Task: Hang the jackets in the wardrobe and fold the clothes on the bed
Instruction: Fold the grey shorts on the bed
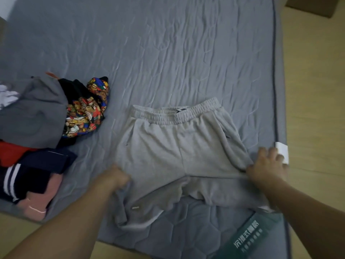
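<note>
Grey sweatpants (179, 146) lie between both hands, each seemingly gripping a side.

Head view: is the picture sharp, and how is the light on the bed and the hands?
Head view: dim, flat light with no glare or hard shadows; the left hand and right hand gripping the grey trousers are motion-blurred; the clothes pile is soft at the edge; the mattress border curves from wide-angle distortion.
</note>
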{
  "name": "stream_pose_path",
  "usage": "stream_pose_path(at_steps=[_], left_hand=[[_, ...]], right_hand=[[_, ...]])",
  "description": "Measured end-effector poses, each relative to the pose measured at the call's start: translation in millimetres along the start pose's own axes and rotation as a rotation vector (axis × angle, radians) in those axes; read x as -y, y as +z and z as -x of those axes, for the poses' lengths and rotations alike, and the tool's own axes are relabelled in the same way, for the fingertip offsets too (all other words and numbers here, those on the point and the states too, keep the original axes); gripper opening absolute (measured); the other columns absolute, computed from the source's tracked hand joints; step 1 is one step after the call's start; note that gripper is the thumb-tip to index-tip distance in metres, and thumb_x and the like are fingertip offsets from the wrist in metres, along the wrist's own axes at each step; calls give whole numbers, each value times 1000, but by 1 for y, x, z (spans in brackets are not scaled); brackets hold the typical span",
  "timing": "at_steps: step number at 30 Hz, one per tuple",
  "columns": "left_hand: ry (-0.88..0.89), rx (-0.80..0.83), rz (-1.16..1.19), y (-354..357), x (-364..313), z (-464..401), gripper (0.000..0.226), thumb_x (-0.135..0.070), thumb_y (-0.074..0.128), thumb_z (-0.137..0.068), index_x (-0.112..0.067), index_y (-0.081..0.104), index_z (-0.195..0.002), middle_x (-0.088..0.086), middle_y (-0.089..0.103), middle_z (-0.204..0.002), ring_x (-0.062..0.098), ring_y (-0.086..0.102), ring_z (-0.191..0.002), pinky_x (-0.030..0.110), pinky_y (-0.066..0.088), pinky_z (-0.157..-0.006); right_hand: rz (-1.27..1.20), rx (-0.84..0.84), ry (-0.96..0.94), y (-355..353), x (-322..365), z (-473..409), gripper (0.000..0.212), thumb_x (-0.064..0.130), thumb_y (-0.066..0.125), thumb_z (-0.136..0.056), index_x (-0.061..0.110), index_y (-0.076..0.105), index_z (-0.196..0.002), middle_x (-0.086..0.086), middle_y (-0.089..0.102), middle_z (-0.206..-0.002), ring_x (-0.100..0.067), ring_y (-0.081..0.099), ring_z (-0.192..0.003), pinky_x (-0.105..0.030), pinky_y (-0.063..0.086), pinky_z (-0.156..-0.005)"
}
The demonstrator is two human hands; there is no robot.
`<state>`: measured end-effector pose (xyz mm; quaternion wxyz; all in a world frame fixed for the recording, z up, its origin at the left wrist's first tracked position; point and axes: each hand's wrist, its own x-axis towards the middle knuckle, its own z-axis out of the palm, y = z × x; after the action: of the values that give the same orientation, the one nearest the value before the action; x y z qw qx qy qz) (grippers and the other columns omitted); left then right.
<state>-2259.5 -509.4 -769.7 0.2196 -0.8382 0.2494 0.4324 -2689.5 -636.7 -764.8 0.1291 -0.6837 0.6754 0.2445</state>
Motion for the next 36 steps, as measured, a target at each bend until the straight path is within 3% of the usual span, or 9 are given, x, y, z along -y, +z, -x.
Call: stream_pose_path(at_steps=[4, 9, 14, 18, 23, 26, 29, 32, 36], left_hand=[[135, -287, 282, -34, -54, -24, 70, -42, 60, -81, -16, 37, -141, 15, 54, -136, 37, 54, -121, 45, 44, -103], [174, -528, 414, -74, -107, -85, 91, -58, 64, -77, -12, 30, -147, 16, 44, -148, 37, 41, -135, 45, 33, -113], [172, -381, 463, -81, -141, -128, 74, -46, 67, -86, -4, 43, -142, 19, 48, -145, 36, 46, -132, 41, 35, -111], [297, -833, 452, -111, -157, -107, 40, -34, 52, -96, -9, 51, -127, 16, 56, -131, 36, 50, -123, 50, 29, -105], [580, -1212, 402, -84, -168, -24, 44, -20, 60, -80, -10, 52, -122, 16, 52, -124, 36, 49, -115, 45, 36, -96], [1138, -572, 233, 14, -151, 36, 12, -11, 57, -85, -11, 56, -96, 12, 59, -89, 31, 56, -82, 43, 47, -74], [937, 19, -77, 114, -142, 77, 19, -32, 56, -89, -16, 51, -97, 11, 62, -97, 31, 61, -92, 32, 45, -74], [408, 254, 682, 161, -165, 92, 44, -34, 70, -86, -12, 56, -122, 6, 64, -116, 22, 62, -106, 27, 49, -89], [184, 357, 1509, 164, -211, 88, 32, -15, 66, -92, -4, 65, -122, 9, 68, -121, 24, 67, -106, 36, 54, -92]], right_hand=[[-332, -127, -176, -17, 56, -27, 61, 30, 56, -83, 14, 36, -138, -16, 37, -140, -39, 38, -127, -47, 30, -108], [-631, -9, 134, -50, 115, -120, 95, 50, 62, -80, 12, 15, -152, -15, 34, -152, -33, 32, -140, -47, 19, -116], [-663, 162, 67, -60, 131, -171, 34, 19, 69, -83, 1, 59, -110, -19, 63, -114, -34, 60, -105, -33, 46, -82], [-860, -363, -54, -90, 139, -190, 14, 6, 51, -83, 8, 53, -97, -22, 59, -105, -35, 56, -98, -33, 41, -76], [-683, -705, -294, -73, 132, -127, 46, 22, 54, -82, 9, 52, -126, -16, 48, -131, -35, 47, -115, -43, 35, -99], [-378, -533, -441, -15, 87, -66, 46, 27, 54, -82, 7, 56, -123, -19, 51, -126, -42, 52, -106, -49, 38, -96], [-359, -206, -14, 34, 29, -30, 68, 39, 64, -83, 16, 37, -141, -17, 33, -146, -41, 36, -131, -53, 22, -110], [-656, 61, 643, 62, -15, -12, 100, 58, 74, -70, 14, 25, -146, -23, 29, -149, -42, 29, -137, -54, 23, -113], [-714, 41, 605, 63, -40, -8, 79, 61, 71, -72, 16, 49, -133, -22, 41, -138, -42, 41, -126, -46, 33, -109]])
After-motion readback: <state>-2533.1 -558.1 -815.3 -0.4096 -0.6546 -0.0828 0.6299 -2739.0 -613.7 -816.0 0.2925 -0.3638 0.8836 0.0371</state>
